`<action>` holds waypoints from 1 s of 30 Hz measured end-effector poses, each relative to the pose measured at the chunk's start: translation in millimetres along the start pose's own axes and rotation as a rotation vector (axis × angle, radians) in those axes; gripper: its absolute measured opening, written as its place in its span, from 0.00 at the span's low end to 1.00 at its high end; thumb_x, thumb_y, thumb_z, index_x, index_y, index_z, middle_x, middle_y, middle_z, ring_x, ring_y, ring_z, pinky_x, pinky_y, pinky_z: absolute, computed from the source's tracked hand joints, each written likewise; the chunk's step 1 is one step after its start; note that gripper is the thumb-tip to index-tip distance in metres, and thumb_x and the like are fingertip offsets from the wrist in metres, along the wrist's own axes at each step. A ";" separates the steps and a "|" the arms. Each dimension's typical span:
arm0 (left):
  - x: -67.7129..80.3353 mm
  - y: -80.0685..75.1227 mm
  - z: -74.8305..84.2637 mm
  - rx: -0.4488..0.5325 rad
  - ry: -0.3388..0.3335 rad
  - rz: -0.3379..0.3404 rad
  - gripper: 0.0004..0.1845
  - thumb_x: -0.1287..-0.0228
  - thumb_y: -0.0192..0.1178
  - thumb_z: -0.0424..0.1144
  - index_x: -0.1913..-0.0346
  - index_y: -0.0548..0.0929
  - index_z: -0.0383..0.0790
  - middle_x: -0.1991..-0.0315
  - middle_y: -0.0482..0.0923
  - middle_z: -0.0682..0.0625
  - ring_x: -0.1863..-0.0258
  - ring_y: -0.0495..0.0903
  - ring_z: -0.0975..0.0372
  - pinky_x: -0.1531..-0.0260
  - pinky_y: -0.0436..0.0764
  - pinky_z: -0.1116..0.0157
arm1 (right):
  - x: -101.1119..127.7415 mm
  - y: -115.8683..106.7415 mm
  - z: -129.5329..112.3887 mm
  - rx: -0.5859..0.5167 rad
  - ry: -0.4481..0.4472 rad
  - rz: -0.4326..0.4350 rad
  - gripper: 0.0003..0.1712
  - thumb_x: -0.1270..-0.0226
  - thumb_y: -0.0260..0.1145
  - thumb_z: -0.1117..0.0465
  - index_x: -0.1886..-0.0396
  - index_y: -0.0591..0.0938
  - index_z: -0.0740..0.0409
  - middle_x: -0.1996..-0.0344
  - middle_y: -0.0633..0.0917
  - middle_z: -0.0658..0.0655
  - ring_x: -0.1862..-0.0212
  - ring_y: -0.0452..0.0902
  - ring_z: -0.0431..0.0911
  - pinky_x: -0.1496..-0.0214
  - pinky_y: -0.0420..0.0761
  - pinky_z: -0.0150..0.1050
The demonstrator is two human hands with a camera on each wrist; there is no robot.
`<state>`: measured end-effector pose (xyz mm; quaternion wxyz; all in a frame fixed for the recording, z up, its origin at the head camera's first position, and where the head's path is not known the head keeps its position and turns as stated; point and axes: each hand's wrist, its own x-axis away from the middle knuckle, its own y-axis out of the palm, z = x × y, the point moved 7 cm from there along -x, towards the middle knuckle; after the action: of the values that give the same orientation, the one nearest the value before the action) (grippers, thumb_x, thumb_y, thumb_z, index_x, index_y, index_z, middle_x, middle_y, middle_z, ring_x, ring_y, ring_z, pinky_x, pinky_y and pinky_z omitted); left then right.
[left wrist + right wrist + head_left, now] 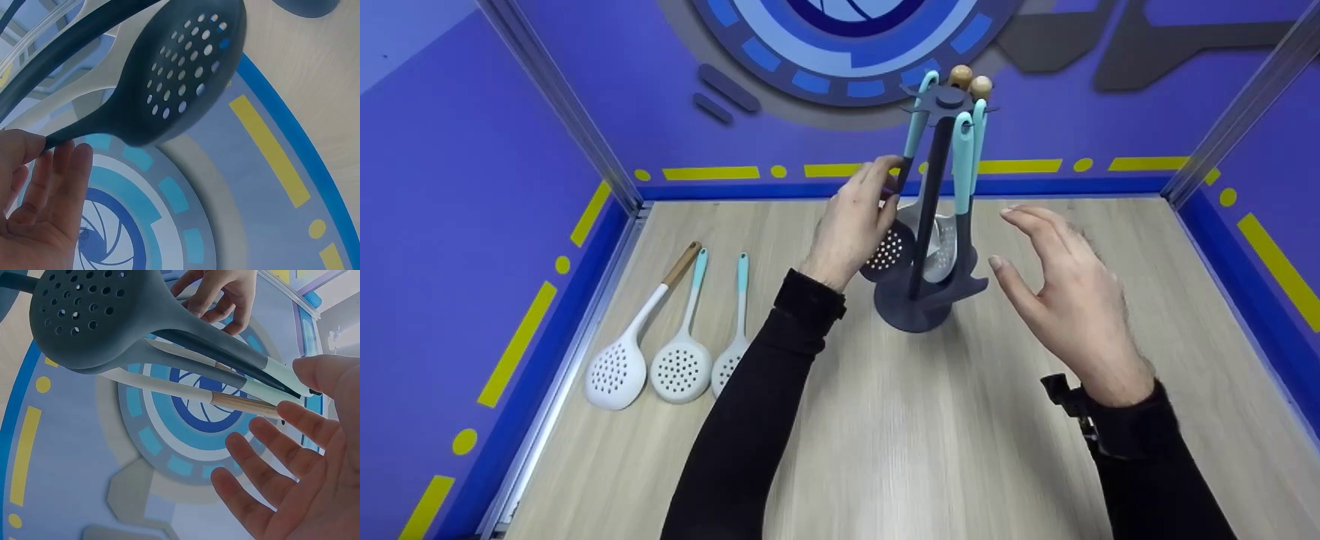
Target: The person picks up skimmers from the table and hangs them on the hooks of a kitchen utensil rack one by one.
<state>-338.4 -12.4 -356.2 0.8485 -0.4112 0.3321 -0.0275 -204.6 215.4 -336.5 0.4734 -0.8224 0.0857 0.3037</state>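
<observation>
While two black sleeves (739,450) stretched in from the near side over the table (900,465), three pale skimmers lay side by side toward its left edge, heads nearer the person and handles pointing to the far edge: a white skimmer with a wooden handle (616,375), a pale skimmer with a teal handle (681,373), and a smaller teal-handled one (742,300), its head partly hidden by the left sleeve. Farther in, the right hand (1072,300) was raised over the right half, fingers spread and slightly bent, thumb apart, holding nothing; its fingertips faced the rack's right side, with a gap between. The dark rack (913,311) stood beyond the middle, toward the far edge. At its left side the left hand (851,217) pinched the narrow neck of a dark skimmer (887,251) between thumb and fingers; the perforated head hung below the fingertips, and the teal handle rose above them to the rack's top. Teal-handled tools (962,165) hung on the rack's right, nearest the right hand, and two wooden handle ends (961,75) showed behind. Past the far edge rose a purple wall (1110,120).
</observation>
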 end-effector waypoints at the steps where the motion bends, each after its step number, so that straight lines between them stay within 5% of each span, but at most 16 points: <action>1: 0.2 0.0 0.1 -0.002 0.001 0.000 0.23 0.22 0.58 0.35 0.28 0.72 0.47 0.47 0.82 0.52 0.49 0.84 0.64 0.50 0.84 0.70 | 0.1 0.4 -0.3 -0.002 -0.001 -0.002 0.31 0.24 0.66 0.46 0.24 0.73 0.39 0.29 0.77 0.48 0.29 0.75 0.52 0.44 0.82 0.62; 30: 9.5 -2.7 -5.6 -0.002 -0.019 -0.055 0.25 0.23 0.59 0.38 0.27 0.73 0.47 0.37 0.80 0.51 0.45 0.85 0.62 0.49 0.84 0.68 | 3.0 18.3 -15.1 -0.017 -0.050 -0.028 0.30 0.24 0.67 0.47 0.26 0.75 0.41 0.29 0.78 0.46 0.30 0.76 0.52 0.44 0.83 0.62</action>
<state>-333.6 -21.0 -361.9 0.8501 -0.4213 0.3126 -0.0468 -203.7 193.4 -346.0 0.4727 -0.8197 0.0597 0.3179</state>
